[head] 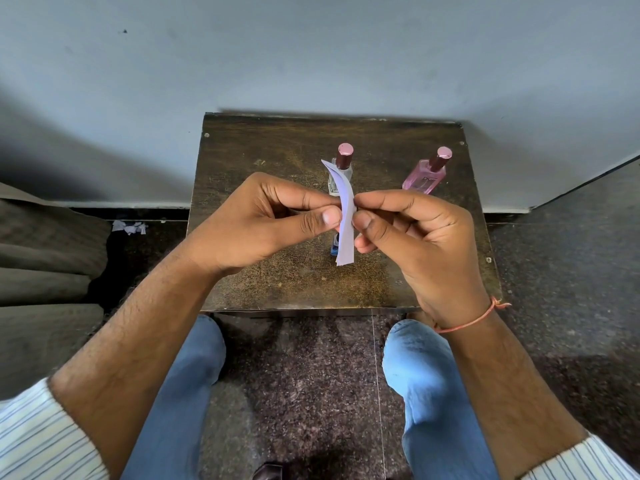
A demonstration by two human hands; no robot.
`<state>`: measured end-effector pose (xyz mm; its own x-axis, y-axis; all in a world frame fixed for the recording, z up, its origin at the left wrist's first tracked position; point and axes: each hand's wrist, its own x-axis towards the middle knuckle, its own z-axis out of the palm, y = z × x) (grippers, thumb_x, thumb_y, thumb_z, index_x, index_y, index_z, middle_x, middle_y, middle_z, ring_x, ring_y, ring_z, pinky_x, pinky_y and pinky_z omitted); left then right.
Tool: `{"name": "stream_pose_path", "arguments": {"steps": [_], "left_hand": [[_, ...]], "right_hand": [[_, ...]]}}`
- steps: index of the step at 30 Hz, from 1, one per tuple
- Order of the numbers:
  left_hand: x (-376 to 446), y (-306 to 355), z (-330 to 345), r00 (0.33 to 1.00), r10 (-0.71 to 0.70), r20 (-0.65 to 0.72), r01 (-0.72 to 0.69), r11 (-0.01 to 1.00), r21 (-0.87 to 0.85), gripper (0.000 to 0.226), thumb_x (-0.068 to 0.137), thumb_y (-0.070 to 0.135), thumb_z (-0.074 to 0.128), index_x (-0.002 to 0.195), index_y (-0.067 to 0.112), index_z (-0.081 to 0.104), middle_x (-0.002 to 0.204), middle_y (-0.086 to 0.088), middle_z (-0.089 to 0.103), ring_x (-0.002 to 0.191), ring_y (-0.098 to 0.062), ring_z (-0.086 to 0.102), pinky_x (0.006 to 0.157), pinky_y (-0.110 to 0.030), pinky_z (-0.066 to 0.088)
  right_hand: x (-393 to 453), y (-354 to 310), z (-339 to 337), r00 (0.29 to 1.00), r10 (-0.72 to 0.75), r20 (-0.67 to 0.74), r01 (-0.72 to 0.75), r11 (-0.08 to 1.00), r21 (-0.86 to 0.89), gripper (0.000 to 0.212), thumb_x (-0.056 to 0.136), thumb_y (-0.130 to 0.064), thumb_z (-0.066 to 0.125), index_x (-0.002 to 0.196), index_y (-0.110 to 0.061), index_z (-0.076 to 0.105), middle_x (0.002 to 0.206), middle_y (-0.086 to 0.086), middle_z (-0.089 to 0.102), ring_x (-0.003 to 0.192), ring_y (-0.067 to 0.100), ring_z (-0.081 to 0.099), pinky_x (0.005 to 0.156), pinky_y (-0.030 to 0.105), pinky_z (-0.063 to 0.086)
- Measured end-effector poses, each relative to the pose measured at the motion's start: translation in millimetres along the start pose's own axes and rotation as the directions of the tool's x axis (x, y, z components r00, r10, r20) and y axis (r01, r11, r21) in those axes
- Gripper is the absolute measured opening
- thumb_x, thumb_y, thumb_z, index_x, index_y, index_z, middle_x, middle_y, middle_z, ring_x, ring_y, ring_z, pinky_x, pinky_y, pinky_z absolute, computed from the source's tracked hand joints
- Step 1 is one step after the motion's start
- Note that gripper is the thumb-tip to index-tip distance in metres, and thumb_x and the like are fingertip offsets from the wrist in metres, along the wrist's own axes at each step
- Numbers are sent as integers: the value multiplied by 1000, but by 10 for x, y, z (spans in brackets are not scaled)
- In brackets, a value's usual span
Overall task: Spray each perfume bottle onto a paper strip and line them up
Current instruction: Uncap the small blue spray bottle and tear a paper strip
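Observation:
A pale paper strip [345, 216] stands upright above the small wooden table [263, 271], slightly curved at its top. My left hand [277, 220] pinches its left edge and my right hand [408, 233] pinches its right edge, thumbs toward me. Behind the strip stands a clear perfume bottle [341, 168] with a pink cap, partly hidden. A pink perfume bottle [427, 174] with a pink cap stands at the back right of the table. A small blue bottle [334, 245] peeks out below my hands, mostly hidden by the strip.
The table stands against a grey wall [311, 57]. Torn paper scraps [130, 226] lie on the dark floor to the left, beside a brown cushioned seat [45, 258]. My knees in blue jeans [422, 382] are just below the table's front edge.

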<state>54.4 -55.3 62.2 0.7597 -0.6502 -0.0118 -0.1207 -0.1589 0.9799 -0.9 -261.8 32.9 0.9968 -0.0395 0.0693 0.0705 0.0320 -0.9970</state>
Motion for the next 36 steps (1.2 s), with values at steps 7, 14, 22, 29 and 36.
{"name": "stream_pose_path", "arguments": {"steps": [7, 14, 22, 29, 36], "left_hand": [[17, -64, -4, 1000, 23, -7, -23, 999, -30, 43, 101, -24, 49, 140, -27, 33, 60, 37, 65, 55, 27, 57, 60, 8, 41], [-5, -226, -107, 997, -11, -71, 3, 994, -105, 17, 97, 8, 74, 114, 8, 79, 105, -2, 85, 99, -13, 80, 93, -23, 59], [7, -293, -128, 992, -2, -125, -12, 993, -116, 12, 94, 11, 79, 106, 12, 82, 110, -15, 82, 100, -30, 78, 95, -38, 62], [16, -341, -156, 987, 3, -160, -22, 993, -119, 15, 92, 24, 84, 104, 15, 85, 107, -16, 82, 89, -63, 71, 80, -82, 51], [29, -356, -166, 989, -17, -145, -6, 988, -153, 26, 89, 35, 88, 104, 13, 85, 103, -15, 83, 73, -75, 57, 62, -84, 46]], "right_hand": [[-4, -2, -4, 1000, -30, 2, 30, 999, -35, 24, 92, 3, 80, 113, -8, 79, 92, 9, 84, 70, 19, 77, 70, 30, 65], [-8, -23, 10, 999, -33, 7, 33, 999, -22, 21, 93, -6, 78, 113, -13, 80, 96, 9, 85, 75, 22, 78, 71, 31, 65], [-34, -18, -35, 998, -58, 20, 60, 991, -119, 21, 103, -8, 70, 120, -14, 80, 107, 3, 85, 94, 25, 82, 79, 41, 66], [-89, -40, 25, 999, -38, 32, 42, 989, -139, 39, 87, -25, 88, 124, -16, 78, 95, 10, 82, 80, 21, 76, 73, 42, 66], [-97, 24, -7, 997, -73, 37, 79, 983, -168, 40, 87, -13, 88, 125, -18, 78, 108, 1, 85, 90, 38, 77, 77, 50, 68]]}}
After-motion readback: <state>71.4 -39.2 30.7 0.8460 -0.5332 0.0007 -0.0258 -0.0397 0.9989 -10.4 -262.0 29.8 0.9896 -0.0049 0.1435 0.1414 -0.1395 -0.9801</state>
